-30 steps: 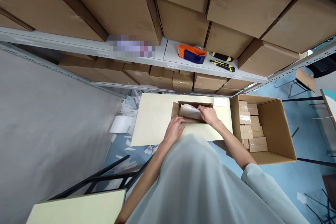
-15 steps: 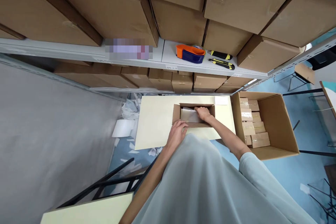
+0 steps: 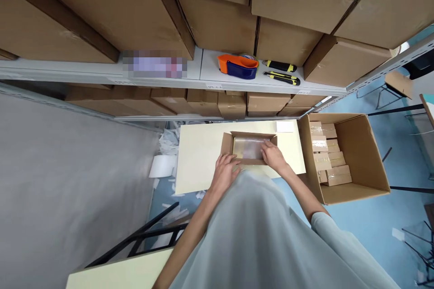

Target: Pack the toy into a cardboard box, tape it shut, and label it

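Note:
A small open cardboard box [image 3: 247, 161] sits on the pale tabletop [image 3: 200, 153], one flap folded out to its left. Inside lies a flat item in clear, shiny plastic [image 3: 249, 148]; its exact kind is not clear. My left hand [image 3: 224, 171] is at the near left corner of the box, fingers bent over the rim and thumb on the outer side. At the right end, my right hand [image 3: 274, 157] reaches in over the near wall. Its fingers are stretched out and touch the plastic near the right inner wall.
Right of the table stands a large carton [image 3: 364, 158] holding several small taped boxes [image 3: 338, 175]. A shelf ahead carries an orange and blue tape dispenser [image 3: 238, 66], two utility knives [image 3: 281, 72] and big cartons [image 3: 217, 22]. A white roll [image 3: 162, 166] and paper scraps lie left.
My right hand has drawn back toward the right end of the box, uncovering more of the plastic. My left hand stays at the near left corner. The camera view has shifted slightly.

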